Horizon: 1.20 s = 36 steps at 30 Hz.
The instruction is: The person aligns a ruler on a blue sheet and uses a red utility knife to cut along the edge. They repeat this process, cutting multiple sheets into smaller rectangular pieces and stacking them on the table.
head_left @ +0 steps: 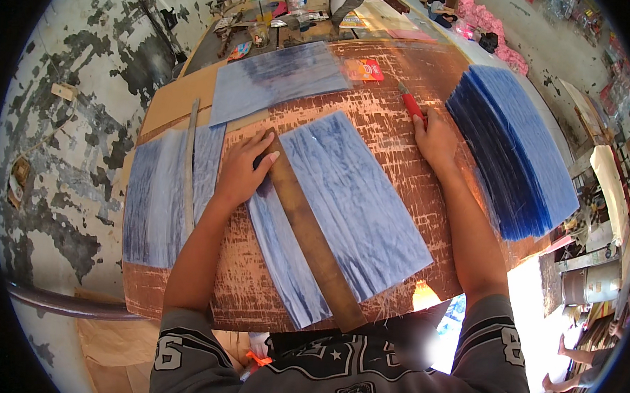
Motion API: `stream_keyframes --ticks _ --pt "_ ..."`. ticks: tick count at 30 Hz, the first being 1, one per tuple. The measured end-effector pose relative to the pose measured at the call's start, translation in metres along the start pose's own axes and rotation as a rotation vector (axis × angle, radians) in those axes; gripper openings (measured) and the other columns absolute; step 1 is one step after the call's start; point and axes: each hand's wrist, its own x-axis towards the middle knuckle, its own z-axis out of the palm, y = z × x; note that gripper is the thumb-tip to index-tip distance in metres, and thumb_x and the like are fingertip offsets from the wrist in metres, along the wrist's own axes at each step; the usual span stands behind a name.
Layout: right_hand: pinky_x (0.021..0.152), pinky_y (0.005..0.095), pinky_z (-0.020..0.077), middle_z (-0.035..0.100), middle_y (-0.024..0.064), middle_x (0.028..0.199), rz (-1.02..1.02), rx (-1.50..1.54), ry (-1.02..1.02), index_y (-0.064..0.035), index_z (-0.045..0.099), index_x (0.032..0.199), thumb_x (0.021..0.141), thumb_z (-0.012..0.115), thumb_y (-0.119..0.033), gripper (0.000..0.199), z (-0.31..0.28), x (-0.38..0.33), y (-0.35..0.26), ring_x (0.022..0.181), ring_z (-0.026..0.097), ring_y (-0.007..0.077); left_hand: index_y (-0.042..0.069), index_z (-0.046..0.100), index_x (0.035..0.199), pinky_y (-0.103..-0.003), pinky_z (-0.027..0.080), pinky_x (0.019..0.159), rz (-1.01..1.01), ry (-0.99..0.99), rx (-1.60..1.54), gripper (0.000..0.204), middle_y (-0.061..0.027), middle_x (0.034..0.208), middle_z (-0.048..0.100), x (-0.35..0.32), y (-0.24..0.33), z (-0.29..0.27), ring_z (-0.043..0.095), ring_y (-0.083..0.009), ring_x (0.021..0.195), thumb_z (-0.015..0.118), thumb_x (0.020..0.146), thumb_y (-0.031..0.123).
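A long brown straightedge (305, 228) lies slantwise over a streaked blue-white sheet (360, 198) in front of me. The sheet shows on both sides of it, with a narrower part on the left. My left hand (246, 167) rests at the straightedge's far end, thumb and fingers apart, pressing on it. In my right hand (435, 140) is a red utility knife (412, 104), its blade pointing away to the far left. That hand stays right of the sheet, above the scratched brown board (401, 158).
A thick stack of blue sheets (517, 149) stands at the right. More sheets lie at the left (157, 196), under a thin strip (190, 166), and at the far side (281, 79). A red-orange packet (363, 69) lies beyond. Cups and clutter fill the back table.
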Motion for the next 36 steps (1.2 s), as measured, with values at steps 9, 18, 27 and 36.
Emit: stream_keyframes --ticks 9,18,27,36 --pt "0.085 0.0566 0.0585 0.080 0.0220 0.108 0.027 0.012 -0.040 -0.0107 0.072 0.126 0.105 0.068 -0.043 0.038 -0.009 0.000 -0.005 0.100 0.077 0.0433 0.008 0.066 0.154 -0.049 0.040 0.124 0.003 -0.012 -0.020 0.054 -0.0164 0.164 0.058 0.001 -0.005 0.002 0.056 -0.0434 0.143 0.066 0.108 0.037" --pt "0.086 0.0557 0.0579 0.079 0.0223 0.108 0.035 0.048 -0.020 -0.0093 0.073 0.122 0.105 0.069 -0.041 0.036 -0.014 -0.004 -0.012 0.101 0.077 0.0435 0.010 0.065 0.155 -0.050 0.037 0.126 -0.022 -0.016 0.006 0.055 -0.0133 0.167 0.056 0.000 -0.003 0.002 0.054 -0.0435 0.146 0.064 0.109 0.040" --pt "0.087 0.0568 0.0577 0.079 0.0226 0.108 -0.024 0.037 0.026 -0.0059 0.070 0.118 0.105 0.068 -0.039 0.036 -0.008 -0.004 -0.005 0.101 0.075 0.0455 0.009 0.065 0.154 -0.048 0.037 0.127 -0.022 -0.014 -0.002 0.054 -0.0178 0.164 0.058 0.000 0.000 0.000 0.054 -0.0425 0.149 0.066 0.108 0.037" --pt "0.088 0.0582 0.0573 0.078 0.0242 0.109 0.004 0.038 -0.013 -0.0031 0.069 0.116 0.105 0.066 -0.035 0.034 -0.012 -0.005 -0.009 0.102 0.075 0.0464 0.008 0.066 0.153 -0.048 0.039 0.125 -0.002 -0.001 0.004 0.053 -0.0190 0.163 0.059 -0.001 -0.001 0.000 0.056 -0.0425 0.147 0.066 0.108 0.036"
